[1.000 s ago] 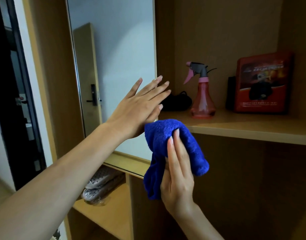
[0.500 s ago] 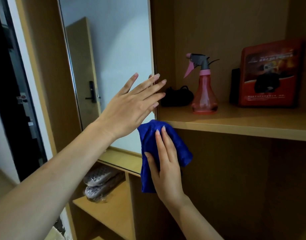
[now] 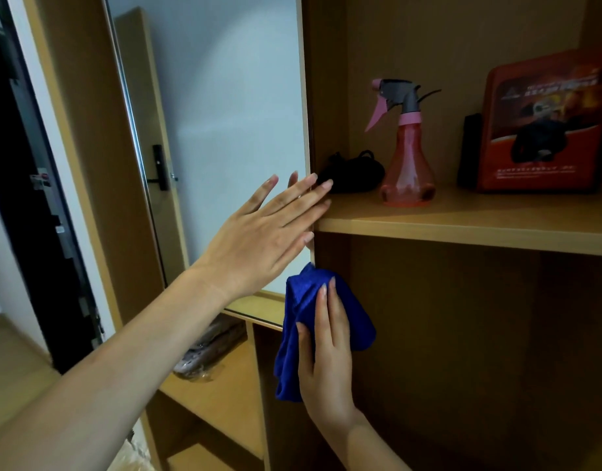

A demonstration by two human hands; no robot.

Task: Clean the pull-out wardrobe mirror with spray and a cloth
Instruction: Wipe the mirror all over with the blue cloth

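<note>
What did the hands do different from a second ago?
The left hand, flat and open, has slid right so its fingertips now reach the mirror's right edge. The right hand has carried the blue cloth lower and closer to the mirror's bottom corner, gripping it as before. The pink spray bottle stays untouched on the shelf.

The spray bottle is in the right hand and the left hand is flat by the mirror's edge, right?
Not quite: the head view shows the right hand holding a blue cloth. The spray bottle stands on the shelf. The left hand is flat by the mirror's edge.
</note>
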